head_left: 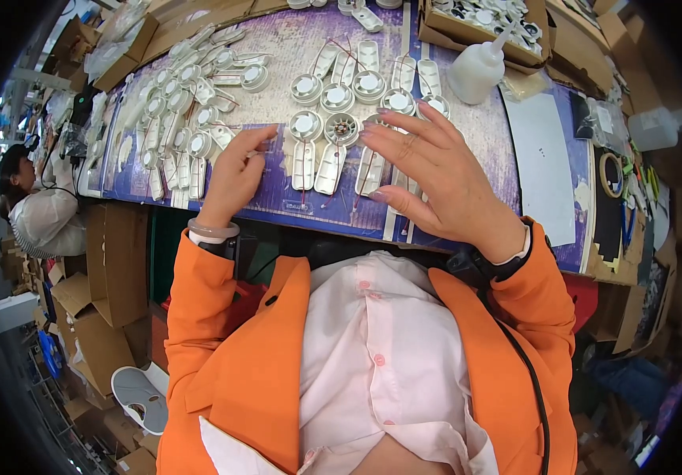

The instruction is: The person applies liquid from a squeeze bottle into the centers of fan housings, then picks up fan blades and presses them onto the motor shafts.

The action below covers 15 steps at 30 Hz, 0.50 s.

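My right hand (pixel 444 178) hovers over the front row of white plastic pieces with its fingers spread and nothing visible in it. Its fingertips are close to a piece (pixel 341 129) whose round head lies uncovered, showing dark and metallic parts inside. Left of that row is my left hand (pixel 234 170), fingers loosely bent, thumb and index apart, nothing in its grip. Each piece has a round cup and a long hollow handle, some with thin red wires. Beside the uncovered one lies a piece with a white disc in its cup (pixel 305 125). Behind them stand several similar ones (pixel 336 96).
A heap of similar white pieces (pixel 186 99) covers the table's left. A white squeeze bottle (pixel 477 73) with a nozzle stands at the back right, near a cardboard box (pixel 444 32) of small parts. A white sheet (pixel 543 170), tape roll (pixel 611 174) and tools lie on the right.
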### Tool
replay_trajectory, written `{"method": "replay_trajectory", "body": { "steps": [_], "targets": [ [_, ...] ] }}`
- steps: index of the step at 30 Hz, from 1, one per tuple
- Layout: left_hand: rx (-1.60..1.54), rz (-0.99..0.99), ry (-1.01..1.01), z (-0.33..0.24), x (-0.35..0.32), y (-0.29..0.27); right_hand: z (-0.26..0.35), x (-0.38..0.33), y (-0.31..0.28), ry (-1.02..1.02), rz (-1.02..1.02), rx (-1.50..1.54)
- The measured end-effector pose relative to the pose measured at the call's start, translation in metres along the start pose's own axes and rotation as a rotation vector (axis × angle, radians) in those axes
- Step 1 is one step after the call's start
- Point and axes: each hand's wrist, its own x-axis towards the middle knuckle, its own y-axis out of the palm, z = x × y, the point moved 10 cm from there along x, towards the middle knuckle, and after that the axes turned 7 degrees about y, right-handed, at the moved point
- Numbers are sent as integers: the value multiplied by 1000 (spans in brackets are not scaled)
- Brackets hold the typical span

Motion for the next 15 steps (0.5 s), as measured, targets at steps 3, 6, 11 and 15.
{"method": "replay_trajectory", "body": {
  "steps": [3,6,11,15],
  "targets": [
    [-271,-22,-198,18,-4,2,-4,-4,-2,19,-7,16],
    [-305,-34,-297,22,-5,2,-7,-4,-1,30,-5,24],
    [230,-8,93,-20,15,2,-8,-2,5,35,16,32],
    [461,19,228,-29,23,8,-9,-3,8,42,17,38]
  ]
}}
